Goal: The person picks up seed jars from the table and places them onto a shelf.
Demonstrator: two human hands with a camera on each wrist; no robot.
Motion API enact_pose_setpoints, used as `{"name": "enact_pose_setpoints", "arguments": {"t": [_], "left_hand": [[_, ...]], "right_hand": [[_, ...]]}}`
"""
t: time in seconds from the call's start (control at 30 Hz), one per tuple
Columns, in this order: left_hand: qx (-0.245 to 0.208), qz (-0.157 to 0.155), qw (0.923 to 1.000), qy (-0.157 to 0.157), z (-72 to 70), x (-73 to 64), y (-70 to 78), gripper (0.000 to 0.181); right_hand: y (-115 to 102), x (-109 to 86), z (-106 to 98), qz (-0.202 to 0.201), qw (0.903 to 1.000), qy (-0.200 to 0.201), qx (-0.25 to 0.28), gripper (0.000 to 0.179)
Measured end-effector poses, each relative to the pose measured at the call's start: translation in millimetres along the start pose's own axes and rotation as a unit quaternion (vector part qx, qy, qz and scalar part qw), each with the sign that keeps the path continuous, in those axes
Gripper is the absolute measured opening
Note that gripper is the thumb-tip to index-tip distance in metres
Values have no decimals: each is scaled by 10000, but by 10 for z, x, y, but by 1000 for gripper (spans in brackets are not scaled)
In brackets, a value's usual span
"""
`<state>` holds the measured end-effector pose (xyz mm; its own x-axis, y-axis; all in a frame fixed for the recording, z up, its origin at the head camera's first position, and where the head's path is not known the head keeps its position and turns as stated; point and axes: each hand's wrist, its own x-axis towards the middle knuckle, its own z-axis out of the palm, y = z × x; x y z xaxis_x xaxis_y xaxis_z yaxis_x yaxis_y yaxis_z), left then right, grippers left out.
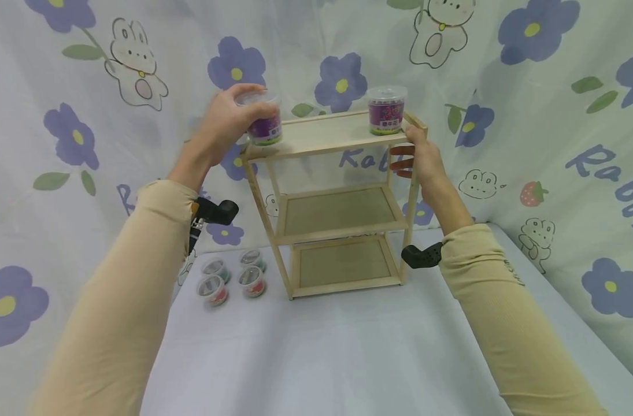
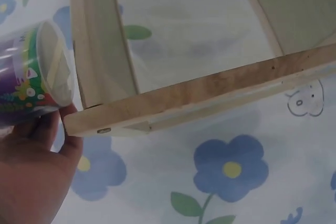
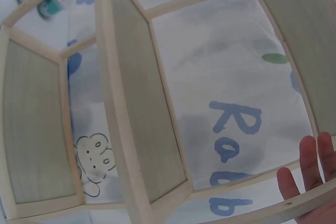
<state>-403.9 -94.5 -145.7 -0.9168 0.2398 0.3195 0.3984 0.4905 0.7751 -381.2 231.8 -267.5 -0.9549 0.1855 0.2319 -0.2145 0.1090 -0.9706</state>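
My left hand (image 1: 232, 117) grips a clear plastic tub (image 1: 266, 130) with a purple label at the left end of a wooden shelf rack (image 1: 321, 151). In the left wrist view the tub's base (image 2: 59, 72) shows beside the top board's edge; whether it touches the board is hard to tell. A second purple-labelled tub (image 1: 386, 112) stands upright near the right end of the top board. My right hand (image 1: 425, 159) holds the rack's upper right corner, thumb at the top and fingers (image 3: 310, 163) around the post.
Several small lidded tubs (image 1: 251, 281) with red or greenish contents stand on the white tabletop (image 1: 316, 346), left of the rack. The rack's middle shelf (image 1: 339, 212) and bottom shelf (image 1: 344, 263) have greenish panels. A printed curtain (image 1: 306, 69) hangs behind.
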Motion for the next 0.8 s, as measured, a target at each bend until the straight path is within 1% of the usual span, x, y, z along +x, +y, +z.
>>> {"name": "enact_pose_setpoints", "arguments": {"t": [0.2, 0.37, 0.47, 0.67, 0.8], "left_hand": [[-225, -224, 9994, -102, 56, 69, -9, 66], [-227, -387, 9986, -263, 79, 96, -35, 69], [-140, -448, 9982, -378, 100, 112, -46, 71], [-91, -380, 9974, -600, 123, 134, -58, 70], [-121, -335, 9970, -683, 135, 146, -53, 68]], "right_hand": [[-15, -20, -4, 42, 10000, -2, -60, 68], [-9, -16, 7, 34, 10000, -14, -46, 68], [-3, -8, 11, 12, 10000, -7, -54, 68], [-1, -1, 18, -28, 10000, 2, -79, 69], [-2, -7, 18, -39, 9999, -8, -103, 70]]}}
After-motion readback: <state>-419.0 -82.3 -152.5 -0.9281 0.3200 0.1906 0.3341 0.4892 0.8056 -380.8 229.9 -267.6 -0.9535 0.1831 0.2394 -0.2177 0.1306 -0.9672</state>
